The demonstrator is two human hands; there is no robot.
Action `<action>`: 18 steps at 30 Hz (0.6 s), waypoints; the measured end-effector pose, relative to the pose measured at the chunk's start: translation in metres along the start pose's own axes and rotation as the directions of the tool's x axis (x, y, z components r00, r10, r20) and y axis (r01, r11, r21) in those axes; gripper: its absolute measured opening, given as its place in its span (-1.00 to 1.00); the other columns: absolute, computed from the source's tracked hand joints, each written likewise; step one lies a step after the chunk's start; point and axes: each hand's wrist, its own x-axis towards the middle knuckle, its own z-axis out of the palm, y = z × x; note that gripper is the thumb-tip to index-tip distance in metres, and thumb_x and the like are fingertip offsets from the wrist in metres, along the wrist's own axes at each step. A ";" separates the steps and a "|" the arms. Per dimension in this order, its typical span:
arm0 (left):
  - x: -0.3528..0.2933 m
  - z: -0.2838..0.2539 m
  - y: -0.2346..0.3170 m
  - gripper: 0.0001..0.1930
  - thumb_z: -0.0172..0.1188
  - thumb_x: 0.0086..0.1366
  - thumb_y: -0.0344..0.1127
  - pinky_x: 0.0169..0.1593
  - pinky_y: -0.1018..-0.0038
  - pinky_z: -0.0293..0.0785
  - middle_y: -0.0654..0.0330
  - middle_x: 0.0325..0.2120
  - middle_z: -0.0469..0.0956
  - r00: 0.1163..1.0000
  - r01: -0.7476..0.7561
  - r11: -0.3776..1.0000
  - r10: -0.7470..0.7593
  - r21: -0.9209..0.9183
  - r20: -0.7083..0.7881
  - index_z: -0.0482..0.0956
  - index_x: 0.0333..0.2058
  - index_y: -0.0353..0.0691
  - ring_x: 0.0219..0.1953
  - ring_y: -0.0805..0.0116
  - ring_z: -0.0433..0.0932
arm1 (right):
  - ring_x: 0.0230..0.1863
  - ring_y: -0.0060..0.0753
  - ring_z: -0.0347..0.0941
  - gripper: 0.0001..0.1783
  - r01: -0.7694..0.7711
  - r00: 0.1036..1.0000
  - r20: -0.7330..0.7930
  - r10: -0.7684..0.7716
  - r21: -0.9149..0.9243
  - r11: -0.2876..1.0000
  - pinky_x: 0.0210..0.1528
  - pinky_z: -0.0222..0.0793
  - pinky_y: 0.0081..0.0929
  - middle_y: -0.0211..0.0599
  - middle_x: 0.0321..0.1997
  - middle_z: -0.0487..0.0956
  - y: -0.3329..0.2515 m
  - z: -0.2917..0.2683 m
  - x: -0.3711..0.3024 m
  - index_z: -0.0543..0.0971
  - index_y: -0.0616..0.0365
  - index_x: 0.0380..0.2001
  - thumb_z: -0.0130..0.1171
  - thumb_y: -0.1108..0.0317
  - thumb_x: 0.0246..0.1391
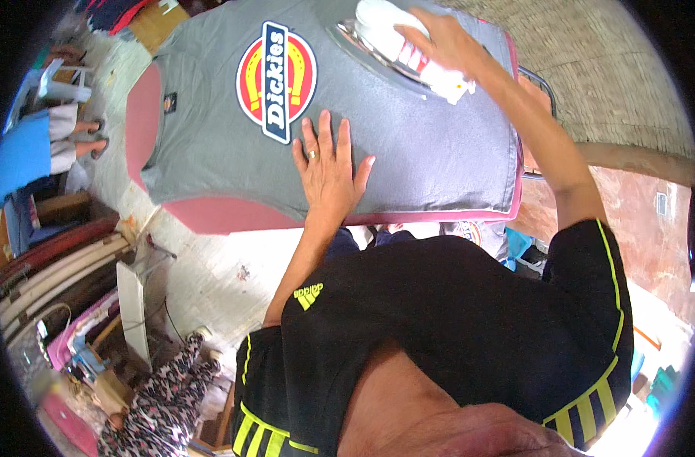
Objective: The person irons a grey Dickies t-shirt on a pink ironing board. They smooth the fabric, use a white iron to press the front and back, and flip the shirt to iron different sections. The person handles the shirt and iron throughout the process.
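Observation:
A grey T-shirt (pixel 416 160) with a large printed emblem (pixel 301 72) in red, yellow and blue lies spread over a dark pink ironing board (pixel 218 215). My left hand (pixel 330 164) rests flat on the cloth just below the emblem, fingers spread, a ring on one finger. Farther off to the right, my right hand (pixel 442 42) is wrapped round the handle of a white and red clothes iron (pixel 385 34). The iron's metal soleplate edge faces left and its body sits over the shirt's upper right part. Its underside is hidden.
At the far left stands a person in blue (pixel 20 156) beside a white stool (pixel 63 80). Another person in patterned clothes (pixel 161 400) is at the lower left, near a white panel (pixel 132 316) and stacked rolls and boards (pixel 58 282). A metal rack (pixel 541 87) juts from the board's right end.

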 end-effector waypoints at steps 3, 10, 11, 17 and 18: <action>0.000 -0.004 0.004 -0.24 0.19 0.30 0.14 0.38 -0.25 -0.11 -0.09 0.44 0.03 1.000 0.001 0.999 -0.002 0.049 0.021 0.27 0.34 -0.16 0.46 -0.31 -0.07 | -0.22 0.25 0.58 -0.48 -0.048 0.995 -0.092 0.045 -0.026 0.998 -0.20 0.46 -0.02 0.20 -0.32 0.61 0.038 -0.001 0.058 0.57 0.30 -0.23 0.05 -0.06 0.28; 0.002 0.005 0.001 -0.20 0.11 0.32 0.22 0.38 -0.26 -0.16 -0.07 0.46 -0.01 1.000 -0.026 0.994 0.024 0.103 0.019 0.22 0.37 -0.16 0.47 -0.29 -0.11 | -0.04 0.12 0.59 -0.41 -0.113 0.994 0.017 0.112 0.057 0.992 -0.05 0.47 -0.07 0.18 -0.11 0.63 0.050 -0.009 0.027 0.60 0.28 -0.10 0.03 -0.12 0.28; 0.001 0.002 0.003 -0.19 0.15 0.31 0.18 0.40 -0.19 -0.15 -0.02 0.46 -0.02 1.000 -0.007 0.991 0.003 0.134 0.031 0.18 0.39 -0.14 0.48 -0.24 -0.11 | -0.06 0.11 0.60 -0.41 -0.050 0.998 0.046 0.046 0.100 0.994 -0.07 0.48 -0.08 0.17 -0.11 0.64 0.053 0.000 0.006 0.60 0.27 -0.09 0.04 -0.12 0.27; 0.002 0.000 0.009 -0.21 0.10 0.32 0.20 0.43 -0.15 -0.20 -0.01 0.46 0.01 0.999 0.009 0.989 -0.013 0.149 0.031 0.22 0.38 -0.15 0.49 -0.21 -0.10 | -0.17 0.14 0.58 -0.46 -0.231 0.957 0.202 0.206 0.105 0.967 -0.04 0.46 -0.11 0.17 -0.19 0.62 0.047 -0.054 -0.086 0.53 0.22 -0.05 0.01 -0.10 0.34; 0.001 0.002 0.008 -0.21 0.09 0.32 0.21 0.43 -0.15 -0.20 -0.02 0.46 0.02 1.000 0.008 0.987 -0.012 0.162 0.025 0.24 0.37 -0.16 0.48 -0.22 -0.10 | -0.17 0.14 0.58 -0.47 -0.263 0.950 0.201 0.241 0.092 0.960 -0.04 0.46 -0.10 0.17 -0.19 0.62 0.055 -0.060 -0.097 0.52 0.22 -0.06 0.01 -0.10 0.35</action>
